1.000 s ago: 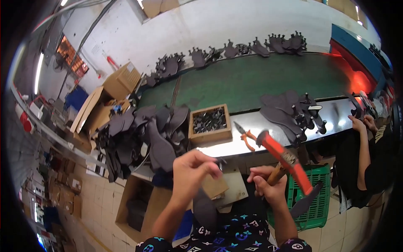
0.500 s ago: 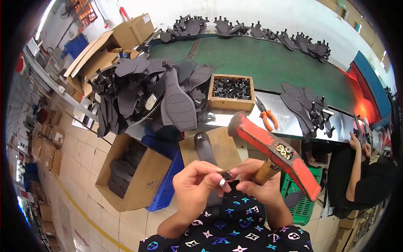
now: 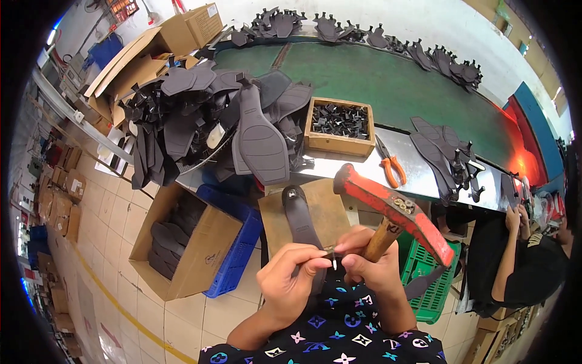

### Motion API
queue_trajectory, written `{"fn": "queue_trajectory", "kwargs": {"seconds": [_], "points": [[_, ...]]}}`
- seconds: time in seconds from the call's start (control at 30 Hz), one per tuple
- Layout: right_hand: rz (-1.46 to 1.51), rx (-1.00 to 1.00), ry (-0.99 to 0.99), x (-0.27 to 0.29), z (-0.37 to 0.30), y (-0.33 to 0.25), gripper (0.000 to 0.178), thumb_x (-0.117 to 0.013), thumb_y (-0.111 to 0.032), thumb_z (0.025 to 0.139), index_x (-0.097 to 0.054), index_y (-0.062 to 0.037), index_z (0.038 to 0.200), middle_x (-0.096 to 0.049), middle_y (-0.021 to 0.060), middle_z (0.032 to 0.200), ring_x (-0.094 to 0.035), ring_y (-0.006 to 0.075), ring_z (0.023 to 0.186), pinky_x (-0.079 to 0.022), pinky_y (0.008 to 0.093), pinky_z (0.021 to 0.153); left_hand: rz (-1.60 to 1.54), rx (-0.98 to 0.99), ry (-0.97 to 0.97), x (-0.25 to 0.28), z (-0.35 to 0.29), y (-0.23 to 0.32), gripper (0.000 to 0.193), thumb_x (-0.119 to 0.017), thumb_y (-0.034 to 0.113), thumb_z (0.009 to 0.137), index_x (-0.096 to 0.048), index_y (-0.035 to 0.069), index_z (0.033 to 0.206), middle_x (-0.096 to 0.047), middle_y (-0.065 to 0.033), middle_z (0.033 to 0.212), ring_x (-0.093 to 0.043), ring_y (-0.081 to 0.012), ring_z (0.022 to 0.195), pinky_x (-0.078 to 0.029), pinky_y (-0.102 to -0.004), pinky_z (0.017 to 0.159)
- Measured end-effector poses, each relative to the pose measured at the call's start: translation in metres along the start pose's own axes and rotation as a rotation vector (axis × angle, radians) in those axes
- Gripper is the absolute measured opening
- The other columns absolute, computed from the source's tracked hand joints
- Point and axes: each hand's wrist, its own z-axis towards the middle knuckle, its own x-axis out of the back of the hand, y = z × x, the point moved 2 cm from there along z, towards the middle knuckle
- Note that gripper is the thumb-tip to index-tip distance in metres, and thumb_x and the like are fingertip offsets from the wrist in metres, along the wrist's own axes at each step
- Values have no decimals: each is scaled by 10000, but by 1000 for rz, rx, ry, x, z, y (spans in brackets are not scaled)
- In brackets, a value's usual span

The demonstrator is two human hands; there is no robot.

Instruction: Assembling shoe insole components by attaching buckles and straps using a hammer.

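In front of my chest my left hand (image 3: 286, 276) pinches a small dark heel tip (image 3: 329, 249) between thumb and fingertips; a pale pin points down from it. The fingertips of my right hand (image 3: 379, 270) meet the same piece. That right hand also grips the wooden handle of a hammer (image 3: 394, 209), its worn red head tilted up and to the right. Beneath my hands a dark grey shoe sole (image 3: 298, 218) lies on a tan board (image 3: 330, 203). A shiny spot shows at the sole's far end; its near end is partly hidden by my left hand.
A wooden box (image 3: 339, 145) of small black pieces and orange-handled pliers (image 3: 393, 170) are on the bench. Piled soles (image 3: 260, 142) stand left, above a carton (image 3: 206, 255) and blue crate (image 3: 239, 255). A green crate (image 3: 433, 303) is at right, near another person (image 3: 527, 261).
Both hands have shifted slightly right with the heel tip, whose pin now points more straight down. The hammer has tilted a little in my right hand. The view has shifted slightly.
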Motion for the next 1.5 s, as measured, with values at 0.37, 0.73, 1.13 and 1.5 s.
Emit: {"fn": "queue_trajectory", "kwargs": {"seconds": [0.37, 0.73, 1.13, 1.5], "points": [[-13, 74, -23, 3, 6, 7, 289, -793, -102, 822, -668, 79, 1010, -655, 135, 901, -530, 78, 488, -405, 197, 425, 457, -390, -92, -3, 9, 8, 114, -745, 17, 816, -671, -23, 893, -661, -98, 821, -667, -223, 725, -541, -307, 622], [-278, -42, 29, 26, 35, 28, 191, -651, 27, 834, -653, 59, 1023, -690, 107, 904, -631, 80, 751, -500, 214, 614, 708, -135, 108, 11, 52, -80, 337, -773, 170, 816, -645, -22, 1061, -688, -168, 952, -661, -387, 852, -540, -416, 768], [-592, 23, -59, 17, 92, 56, 216, -710, -110, 866, -685, 10, 1044, -607, 70, 678, -559, 113, 572, -448, 294, 538, 296, 114, -20, 3, 44, -130, 301, -811, 146, 748, -755, 19, 1014, -733, -186, 1037, -702, -325, 993, -516, -375, 939], [-825, 218, -206, 17, 94, 51, 210, -676, -39, 822, -639, 9, 1023, -668, 174, 909, -643, 357, 800, -514, 382, 727, 288, 157, -131, 10, 48, -131, 274, -785, 181, 766, -757, 39, 998, -735, -156, 967, -698, -327, 871, -406, -449, 1078]]}}
